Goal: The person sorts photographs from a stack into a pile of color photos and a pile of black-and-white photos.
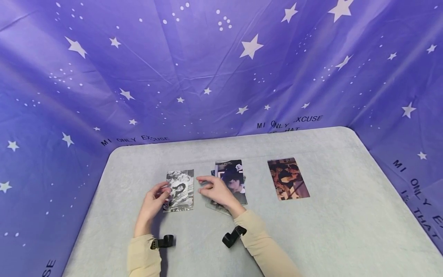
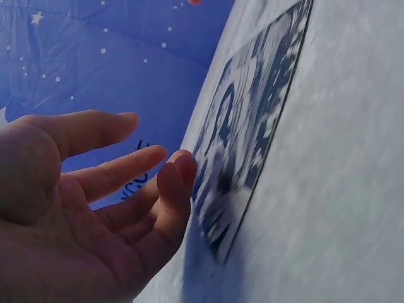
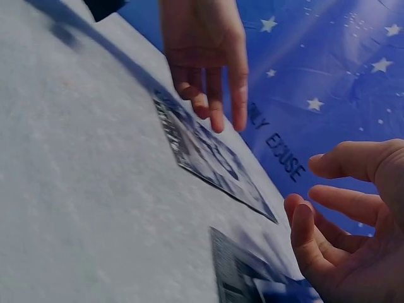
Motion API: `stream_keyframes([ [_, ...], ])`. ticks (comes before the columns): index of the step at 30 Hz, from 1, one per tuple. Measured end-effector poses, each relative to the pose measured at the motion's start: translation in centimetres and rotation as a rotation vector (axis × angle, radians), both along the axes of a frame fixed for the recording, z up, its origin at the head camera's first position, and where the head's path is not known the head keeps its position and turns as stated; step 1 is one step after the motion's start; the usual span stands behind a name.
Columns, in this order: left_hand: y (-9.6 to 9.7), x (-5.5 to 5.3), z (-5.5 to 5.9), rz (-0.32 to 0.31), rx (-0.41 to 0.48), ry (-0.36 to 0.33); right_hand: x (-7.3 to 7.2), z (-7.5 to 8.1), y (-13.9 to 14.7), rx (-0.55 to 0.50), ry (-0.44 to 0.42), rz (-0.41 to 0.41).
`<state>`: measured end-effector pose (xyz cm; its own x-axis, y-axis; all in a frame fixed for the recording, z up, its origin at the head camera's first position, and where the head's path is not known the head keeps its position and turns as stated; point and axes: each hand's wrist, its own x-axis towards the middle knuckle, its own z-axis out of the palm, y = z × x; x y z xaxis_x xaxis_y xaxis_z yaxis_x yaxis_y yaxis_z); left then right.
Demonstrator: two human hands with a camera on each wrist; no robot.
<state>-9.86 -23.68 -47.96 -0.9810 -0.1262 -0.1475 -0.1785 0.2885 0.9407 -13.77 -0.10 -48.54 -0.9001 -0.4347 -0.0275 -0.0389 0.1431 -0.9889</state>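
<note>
The black-and-white photo card lies flat on the tabletop, its printed face up. At its left edge is the left hand, grip relaxed, thumb and fingers parted and holding nothing; whether a fingertip touches the card cannot be told. Just beyond the card's right edge is the right hand, its thumb and fingers apart and likewise holding nothing. Because the card is thin and lies flat, fingertips would probably find little edge to catch; a sideways push could send it sliding or skew it, and firm pressure could smudge the print.

Right of the card, partly beneath the right hand, is an uneven pile of photo cards, corners jutting out under the top one. A low wrist or trailing fingers could fan the pile further, and a card shoved rightward might run against its loose corners. Farther right of the black-and-white card, well apart, a warm-toned photo card lies alone on the tabletop, seemingly least exposed to such knocks.
</note>
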Motion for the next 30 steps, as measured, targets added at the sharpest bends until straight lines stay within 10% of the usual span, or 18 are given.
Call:
stream_keyframes([
  [14, 2.9, -0.5, -0.4, -0.025, 0.105, 0.035, 0.6, 3.8, 3.6, -0.042, 0.006, -0.08],
  [30, 6.7, -1.1, -0.9, -0.088, 0.233, 0.108, -0.6, -0.3, 7.1, -0.094, -0.065, -0.259],
])
